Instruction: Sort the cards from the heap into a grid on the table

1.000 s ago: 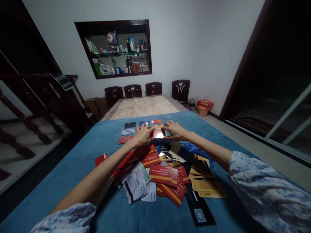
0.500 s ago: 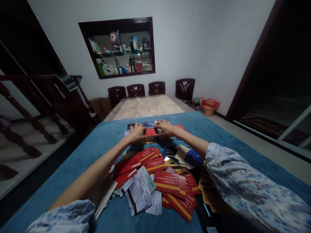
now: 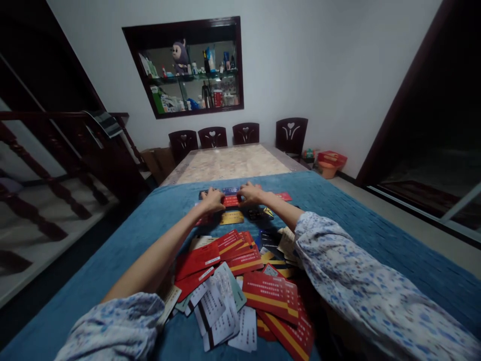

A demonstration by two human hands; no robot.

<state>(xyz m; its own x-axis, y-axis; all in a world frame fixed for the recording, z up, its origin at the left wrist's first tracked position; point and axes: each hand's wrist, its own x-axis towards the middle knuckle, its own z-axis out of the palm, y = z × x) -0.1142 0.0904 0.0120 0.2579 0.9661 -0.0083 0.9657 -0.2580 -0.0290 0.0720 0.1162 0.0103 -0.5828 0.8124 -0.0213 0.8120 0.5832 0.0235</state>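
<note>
My left hand point(image 3: 213, 199) and my right hand point(image 3: 249, 194) grip opposite ends of a red card point(image 3: 231, 201), fingers curled at its edges. It lies at or just above the blue cloth, in front of a blue card point(image 3: 230, 191). Nearer to me are a gold card point(image 3: 231, 217) and a dark card point(image 3: 255, 214). Another red card point(image 3: 283, 196) lies to the right of my right hand. Between my forearms spreads a loose pile of red cards with yellow stripes point(image 3: 268, 296), white cards point(image 3: 216, 306) and plain red cards point(image 3: 197, 258). My right sleeve hides part of the pile.
A blue cloth point(image 3: 128, 250) covers the near part of the long table point(image 3: 225, 163). Several dark chairs point(image 3: 291, 134) stand at its far end. A stair railing point(image 3: 41, 170) runs on the left; an orange bucket point(image 3: 327, 169) sits on the floor at right.
Both hands have moved the red card slightly away from me, and the gold card shows more fully below it. My right forearm has swung inward over the pile. The camera view has shifted a little.
</note>
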